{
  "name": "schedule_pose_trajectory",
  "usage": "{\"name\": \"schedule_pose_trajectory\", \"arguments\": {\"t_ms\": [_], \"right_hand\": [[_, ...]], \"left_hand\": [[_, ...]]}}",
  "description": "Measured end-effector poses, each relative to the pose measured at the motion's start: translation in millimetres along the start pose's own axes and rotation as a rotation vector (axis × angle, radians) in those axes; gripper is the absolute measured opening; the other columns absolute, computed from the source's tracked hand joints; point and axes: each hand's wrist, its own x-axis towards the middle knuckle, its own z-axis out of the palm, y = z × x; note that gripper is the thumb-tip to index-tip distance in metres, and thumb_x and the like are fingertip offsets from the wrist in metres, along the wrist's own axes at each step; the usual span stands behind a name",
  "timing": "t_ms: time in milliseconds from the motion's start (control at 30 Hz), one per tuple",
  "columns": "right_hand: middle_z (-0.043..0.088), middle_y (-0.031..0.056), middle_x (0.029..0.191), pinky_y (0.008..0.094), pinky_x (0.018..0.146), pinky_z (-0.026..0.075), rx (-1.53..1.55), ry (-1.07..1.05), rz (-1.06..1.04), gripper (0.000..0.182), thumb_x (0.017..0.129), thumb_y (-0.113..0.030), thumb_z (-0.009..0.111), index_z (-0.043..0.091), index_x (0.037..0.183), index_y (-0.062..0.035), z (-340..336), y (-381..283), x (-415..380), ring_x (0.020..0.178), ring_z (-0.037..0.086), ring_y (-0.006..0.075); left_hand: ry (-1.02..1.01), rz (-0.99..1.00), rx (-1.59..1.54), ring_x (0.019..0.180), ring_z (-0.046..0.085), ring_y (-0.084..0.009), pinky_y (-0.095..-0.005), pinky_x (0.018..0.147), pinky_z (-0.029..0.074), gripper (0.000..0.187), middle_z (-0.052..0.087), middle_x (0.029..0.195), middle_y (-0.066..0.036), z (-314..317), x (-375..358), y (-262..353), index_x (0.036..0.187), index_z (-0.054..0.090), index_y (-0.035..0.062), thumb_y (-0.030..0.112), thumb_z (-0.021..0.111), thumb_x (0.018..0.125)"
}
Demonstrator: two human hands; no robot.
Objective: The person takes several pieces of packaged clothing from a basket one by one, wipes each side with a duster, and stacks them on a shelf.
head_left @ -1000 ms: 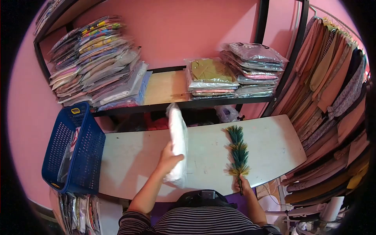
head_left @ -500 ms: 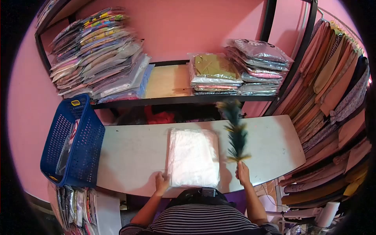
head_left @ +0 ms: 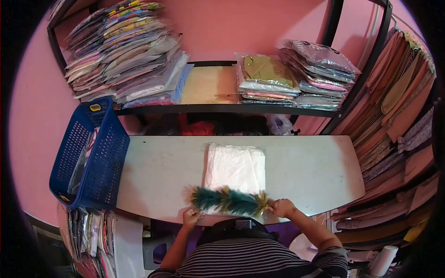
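Observation:
A white folded garment in a clear plastic bag [head_left: 235, 166] lies flat on the pale table [head_left: 157, 171]. Across its near part stretches a fluffy green and yellow duster [head_left: 232, 201], slightly blurred. My right hand [head_left: 282, 208] is closed round the duster's handle end at the right of the bag. At the bag's lower left corner is my left hand [head_left: 192, 217], fingers pinched together near the table's front edge; what they grip there is too small to make out.
A blue basket [head_left: 106, 162] stands at the table's left end. Behind, a shelf [head_left: 208, 109] bears stacks of bagged clothes [head_left: 134, 69]. Garments [head_left: 394, 116] hang along the right side. More bagged items [head_left: 92, 231] are below the basket.
The duster has swung from upright at the right of the bag down and left, now lying across the bag's near part. My right hand has turned with it. The view has shifted slightly.

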Motion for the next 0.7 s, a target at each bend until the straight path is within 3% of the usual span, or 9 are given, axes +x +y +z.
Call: {"name": "schedule_pose_trajectory", "arguments": {"t_ms": [133, 333, 400, 467, 500, 567, 600, 633, 700], "right_hand": [[0.058, 0.0233, 0.079, 0.0482, 0.069, 0.043, 0.177, 0.199, 0.333, 0.046, 0.086, -0.045, 0.027, 0.046, 0.099, -0.0056, 23.3, 11.6, 3.4, 0.076, 0.056, 0.0387], [0.057, 0.0248, 0.08, 0.0485, 0.069, 0.043, 0.135, 0.031, 0.223, 0.045, 0.085, -0.046, 0.029, 0.048, 0.098, -0.0073, 32.2, 2.2, -42.1, 0.077, 0.055, 0.0406], [0.057, 0.0245, 0.079, 0.0489, 0.069, 0.043, 0.123, 0.056, 0.287, 0.044, 0.085, -0.046, 0.031, 0.048, 0.098, -0.0078, 35.6, 25.9, -53.6, 0.077, 0.055, 0.0404], [0.058, 0.0181, 0.067, 0.0437, 0.059, 0.044, 0.286, 0.372, 0.413, 0.043, 0.085, -0.045, 0.035, 0.049, 0.089, -0.0051, 57.2, 58.3, -58.7, 0.066, 0.058, 0.0344], [0.058, 0.0181, 0.067, 0.0437, 0.059, 0.044, 0.281, 0.379, 0.413, 0.043, 0.085, -0.045, 0.035, 0.049, 0.089, -0.0051, 75.7, 75.9, -58.7, 0.066, 0.058, 0.0344], [0.05, 0.0086, 0.052, 0.0357, 0.047, 0.04, 0.924, 0.691, 0.365, 0.04, 0.085, -0.043, 0.038, 0.047, 0.075, -0.0054, 109.1, 102.1, -56.9, 0.05, 0.052, 0.0235], [0.05, 0.0086, 0.052, 0.0357, 0.047, 0.04, 0.92, 0.697, 0.363, 0.04, 0.085, -0.043, 0.038, 0.047, 0.075, -0.0054, 109.1, 100.2, -57.5, 0.05, 0.052, 0.0235], [0.045, 0.0055, 0.05, 0.0325, 0.043, 0.037, 1.287, 0.691, 0.396, 0.039, 0.086, -0.042, 0.039, 0.045, 0.07, -0.0072, 111.0, 96.2, -57.7, 0.046, 0.046, 0.0196], [0.039, 0.0029, 0.047, 0.0292, 0.036, 0.031, 1.771, 0.636, 0.392, 0.038, 0.086, -0.042, 0.038, 0.042, 0.064, -0.0112, 115.5, 100.4, -55.4, 0.038, 0.038, 0.0154]], "left_hand": [[-0.014, -0.103, 0.074, 0.068, 0.059, -0.0169, -0.0267, 0.062, 0.051, 0.018, 0.059, 0.082, -0.011, 1.1, 3.4, 7.0, 0.093, 0.054, -0.0059, 0.002, 0.058, 0.077], [-0.283, -0.007, 0.111, 0.073, 0.056, -0.0146, -0.026, 0.065, 0.048, 0.034, 0.058, 0.083, -0.008, -5.3, 28.4, 43.4, 0.103, 0.051, -0.0032, 0.006, 0.061, 0.073], [-0.259, 0.032, 0.136, 0.078, 0.055, -0.015, -0.0263, 0.068, 0.046, 0.044, 0.057, 0.088, -0.009, -3.6, 54.2, 39.0, 0.11, 0.047, -0.0028, 0.01, 0.062, 0.072], [-0.078, -0.025, 0.222, 0.083, 0.054, -0.0172, -0.0269, 0.072, 0.045, 0.052, 0.056, 0.094, -0.011, 23.2, 69.0, 60.4, 0.115, 0.042, -0.003, 0.014, 0.063, 0.071], [-0.027, -0.013, 0.298, 0.087, 0.054, -0.0195, -0.0275, 0.074, 0.044, 0.056, 0.055, 0.099, -0.013, 34.1, 81.4, 60.6, 0.116, 0.04, -0.0029, 0.015, 0.065, 0.069], [-0.058, 0.058, 0.368, 0.088, 0.054, -0.0203, -0.0284, 0.075, 0.044, 0.056, 0.055, 0.1, -0.013, 55.6, 90.1, 69.4, 0.115, 0.041, -0.0028, 0.015, 0.066, 0.068], [-0.088, 0.12, 0.443, 0.089, 0.054, -0.0211, -0.0293, 0.076, 0.045, 0.056, 0.054, 0.102, -0.014, 64.9, 92.7, 74.4, 0.114, 0.042, -0.0027, 0.014, 0.067, 0.066], [-0.091, 0.126, 0.44, 0.089, 0.054, -0.0211, -0.0293, 0.076, 0.045, 0.056, 0.054, 0.102, -0.014, 71.3, 93.4, 79.9, 0.114, 0.042, -0.0027, 0.014, 0.067, 0.066], [-0.26, -0.126, 0.294, 0.088, 0.055, -0.0205, -0.0309, 0.075, 0.045, 0.055, 0.055, 0.102, -0.013, 84.0, 91.0, 93.8, 0.112, 0.043, -0.0017, 0.011, 0.068, 0.065]]}}
